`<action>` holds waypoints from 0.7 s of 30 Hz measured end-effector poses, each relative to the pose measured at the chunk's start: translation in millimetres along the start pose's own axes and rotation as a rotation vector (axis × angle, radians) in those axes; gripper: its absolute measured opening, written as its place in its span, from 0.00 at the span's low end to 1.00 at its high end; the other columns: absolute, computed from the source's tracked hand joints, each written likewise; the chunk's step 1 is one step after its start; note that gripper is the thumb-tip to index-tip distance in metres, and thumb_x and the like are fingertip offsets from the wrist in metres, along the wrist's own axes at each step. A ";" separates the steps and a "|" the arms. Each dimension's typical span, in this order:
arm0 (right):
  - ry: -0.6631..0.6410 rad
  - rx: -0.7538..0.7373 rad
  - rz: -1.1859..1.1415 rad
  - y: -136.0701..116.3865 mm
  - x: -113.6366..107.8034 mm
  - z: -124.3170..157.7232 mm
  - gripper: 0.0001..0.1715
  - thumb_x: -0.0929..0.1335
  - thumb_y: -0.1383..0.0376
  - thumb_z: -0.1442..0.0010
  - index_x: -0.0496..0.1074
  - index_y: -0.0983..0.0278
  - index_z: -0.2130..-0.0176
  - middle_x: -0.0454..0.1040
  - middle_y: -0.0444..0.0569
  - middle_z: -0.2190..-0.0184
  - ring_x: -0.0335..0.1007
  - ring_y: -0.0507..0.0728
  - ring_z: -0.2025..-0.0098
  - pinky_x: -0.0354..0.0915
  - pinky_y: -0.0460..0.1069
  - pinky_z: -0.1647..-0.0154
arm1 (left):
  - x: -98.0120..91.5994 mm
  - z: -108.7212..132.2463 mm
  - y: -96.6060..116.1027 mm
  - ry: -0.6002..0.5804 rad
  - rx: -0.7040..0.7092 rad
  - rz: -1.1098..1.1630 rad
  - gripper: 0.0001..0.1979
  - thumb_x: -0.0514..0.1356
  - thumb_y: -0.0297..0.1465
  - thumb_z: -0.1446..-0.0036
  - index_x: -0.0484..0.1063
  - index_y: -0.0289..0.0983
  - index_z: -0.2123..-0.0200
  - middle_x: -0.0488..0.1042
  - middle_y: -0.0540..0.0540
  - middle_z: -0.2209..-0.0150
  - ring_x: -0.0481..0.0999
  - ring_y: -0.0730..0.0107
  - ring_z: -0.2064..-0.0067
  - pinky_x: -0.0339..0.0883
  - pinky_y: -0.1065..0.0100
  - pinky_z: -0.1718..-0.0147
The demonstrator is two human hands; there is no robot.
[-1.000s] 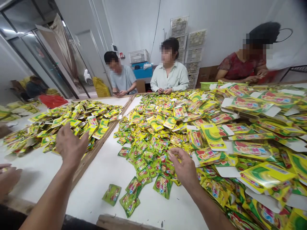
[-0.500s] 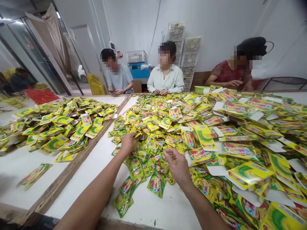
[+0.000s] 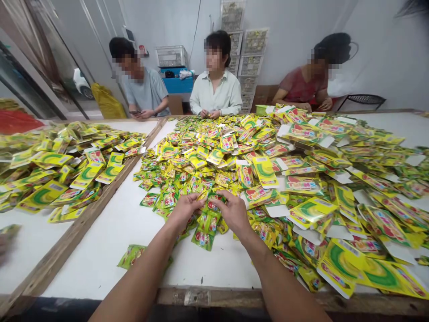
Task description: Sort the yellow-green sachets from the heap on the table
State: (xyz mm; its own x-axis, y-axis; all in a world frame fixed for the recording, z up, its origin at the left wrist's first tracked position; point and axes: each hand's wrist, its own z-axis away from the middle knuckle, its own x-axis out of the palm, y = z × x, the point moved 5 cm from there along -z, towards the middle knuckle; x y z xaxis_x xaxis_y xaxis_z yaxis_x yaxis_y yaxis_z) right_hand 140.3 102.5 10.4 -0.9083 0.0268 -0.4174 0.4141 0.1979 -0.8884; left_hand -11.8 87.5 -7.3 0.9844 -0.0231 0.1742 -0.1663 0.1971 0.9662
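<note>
My left hand (image 3: 187, 208) is closed over the heap of small green packets (image 3: 169, 188), its thumb and fingers pinching something small and yellowish that I cannot clearly make out. Close to its right, my right hand (image 3: 233, 209) pinches the upper part of a green packet (image 3: 212, 201) between thumb and fingers. More green packets (image 3: 203, 239) lie just below the hands on the white table (image 3: 221, 268). Yellow-green flat boxes (image 3: 301, 183), several with open white flaps, are piled to the right of my right hand.
Left of a wooden strip (image 3: 83, 214) lies another pile of yellow boxes (image 3: 83, 174). Three people sit across the table, one with a phone. Behind them stand stacked crates (image 3: 253, 65). At the far left edge is a blurred hand (image 3: 4, 246).
My hands have come together over the packets; the left moved right from the box pile, and the right now pinches a packet. The view has shifted right and down.
</note>
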 end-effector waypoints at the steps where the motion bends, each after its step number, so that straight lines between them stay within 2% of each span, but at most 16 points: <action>1: 0.020 -0.012 0.032 0.5 -2.0 -0.5 0.16 0.69 0.51 0.51 0.74 0.60 0.68 0.64 0.40 0.83 0.55 0.51 0.80 0.55 0.47 0.77 | -2.8 -0.4 -2.5 0.023 -0.024 0.009 0.15 0.68 0.39 0.61 0.72 0.33 0.77 0.67 0.52 0.80 0.65 0.79 0.79 0.62 0.74 0.76; 3: 0.054 -0.001 0.018 2.6 -5.3 -2.1 0.17 0.69 0.50 0.51 0.72 0.61 0.71 0.65 0.41 0.81 0.55 0.51 0.79 0.55 0.47 0.77 | -8.9 -0.7 -4.8 0.077 -0.057 0.024 0.17 0.68 0.42 0.63 0.72 0.33 0.78 0.70 0.50 0.79 0.67 0.77 0.78 0.64 0.73 0.75; 5: 0.058 0.056 -0.111 5.6 -5.1 -3.3 0.19 0.69 0.49 0.53 0.69 0.62 0.72 0.67 0.42 0.78 0.57 0.50 0.78 0.56 0.46 0.77 | -12.3 -0.6 -6.1 0.104 -0.079 0.022 0.18 0.68 0.43 0.64 0.72 0.32 0.79 0.71 0.48 0.79 0.68 0.76 0.79 0.63 0.72 0.77; 9: -0.033 0.174 -0.406 8.3 8.0 -1.7 0.23 0.72 0.48 0.58 0.64 0.62 0.72 0.68 0.42 0.75 0.62 0.52 0.75 0.61 0.46 0.78 | -10.0 0.7 -6.5 0.106 -0.027 -0.073 0.18 0.66 0.43 0.60 0.70 0.33 0.81 0.67 0.52 0.84 0.63 0.78 0.82 0.59 0.73 0.81; 11: -0.030 0.163 -0.372 7.3 11.5 -0.3 0.23 0.72 0.49 0.58 0.63 0.62 0.74 0.67 0.42 0.77 0.63 0.53 0.74 0.63 0.47 0.75 | -7.5 1.7 -6.1 0.125 0.020 -0.078 0.17 0.65 0.42 0.58 0.68 0.34 0.82 0.65 0.54 0.84 0.62 0.79 0.83 0.59 0.74 0.81; 14: -0.009 0.133 -0.334 7.1 12.7 1.2 0.22 0.72 0.49 0.57 0.64 0.63 0.76 0.67 0.42 0.79 0.63 0.52 0.75 0.62 0.48 0.72 | -3.5 2.4 -8.8 0.131 0.005 -0.010 0.16 0.64 0.42 0.57 0.69 0.34 0.80 0.67 0.52 0.82 0.64 0.78 0.81 0.62 0.74 0.80; 17: -0.039 0.125 -0.328 9.1 14.6 2.0 0.22 0.71 0.47 0.56 0.64 0.62 0.76 0.68 0.43 0.79 0.63 0.53 0.75 0.61 0.48 0.73 | -1.0 2.8 -10.5 0.127 -0.018 0.041 0.16 0.65 0.41 0.59 0.68 0.34 0.82 0.67 0.51 0.82 0.65 0.77 0.81 0.62 0.74 0.81; 21: 0.019 0.061 -0.145 10.1 13.8 2.5 0.21 0.69 0.49 0.53 0.63 0.61 0.78 0.63 0.40 0.82 0.58 0.51 0.77 0.56 0.46 0.75 | 2.3 4.9 -7.4 0.079 -0.010 0.110 0.19 0.64 0.45 0.59 0.69 0.34 0.80 0.68 0.49 0.81 0.67 0.75 0.79 0.64 0.72 0.79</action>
State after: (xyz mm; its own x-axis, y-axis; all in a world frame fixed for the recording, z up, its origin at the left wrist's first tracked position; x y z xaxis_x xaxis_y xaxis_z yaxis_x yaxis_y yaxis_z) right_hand 132.1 102.4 -4.8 -0.9596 0.0213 -0.2807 0.2808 0.1412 -0.9493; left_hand -8.6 81.2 -13.1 0.9617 0.0759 0.2632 -0.2734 0.2036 0.9401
